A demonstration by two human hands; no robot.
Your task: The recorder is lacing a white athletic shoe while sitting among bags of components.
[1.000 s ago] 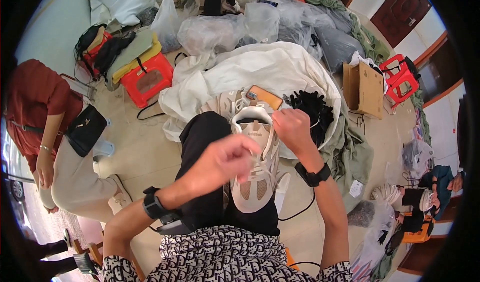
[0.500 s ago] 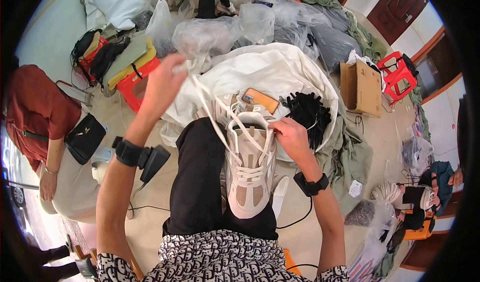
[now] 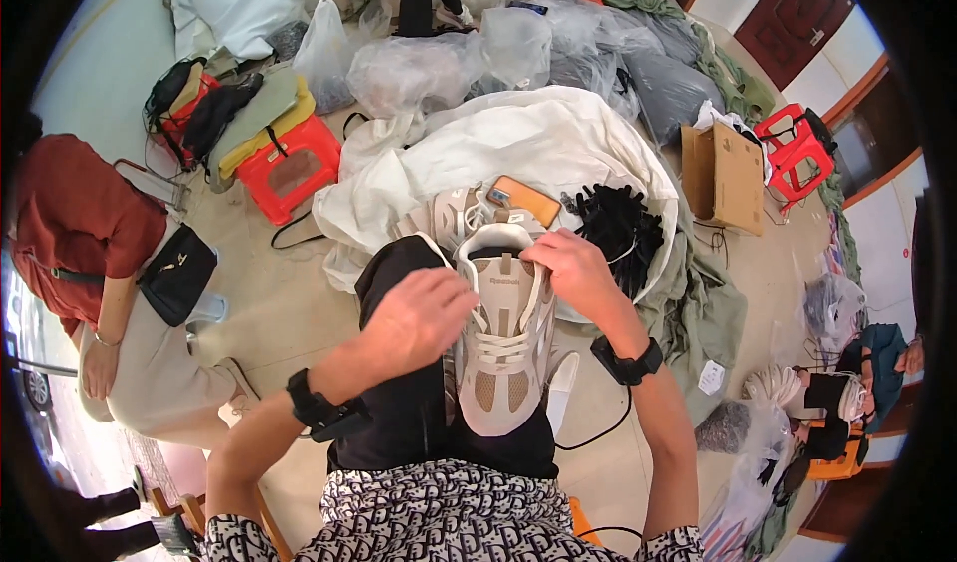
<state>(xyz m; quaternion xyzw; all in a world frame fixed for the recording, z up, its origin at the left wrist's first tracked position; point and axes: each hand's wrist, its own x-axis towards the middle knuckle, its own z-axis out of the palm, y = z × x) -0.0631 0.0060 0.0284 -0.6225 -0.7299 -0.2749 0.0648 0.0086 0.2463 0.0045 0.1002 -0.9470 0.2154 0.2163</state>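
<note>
A beige and white sneaker [image 3: 503, 363] rests on my lap, toe toward me. Its pale shoelace [image 3: 501, 347] is threaded through the lower eyelets, and loose lengths run up both sides of the tongue. My left hand [image 3: 424, 308] is closed at the left eyelets, its fingertips pinched on the shoelace and partly hidden. At the right of the collar, my right hand [image 3: 568, 268] pinches the other length of lace against the opening. A thin white strand shows beyond this hand, over a bundle of black straps [image 3: 618, 228]. Another beige sneaker [image 3: 454, 213] lies just behind.
An orange phone [image 3: 526, 201] lies on a white sack [image 3: 538, 129]. Plastic bags stand farther back. A red stool [image 3: 291, 168] is at left, near a seated person in a red-brown shirt [image 3: 85, 203]. An open cardboard box [image 3: 723, 178] stands at right; other people's hands handle shoes at far right.
My left hand has come down from the upper left to the sneaker's left eyelets. The laces that were stretched up toward it are now lower, and a strand lies to the right.
</note>
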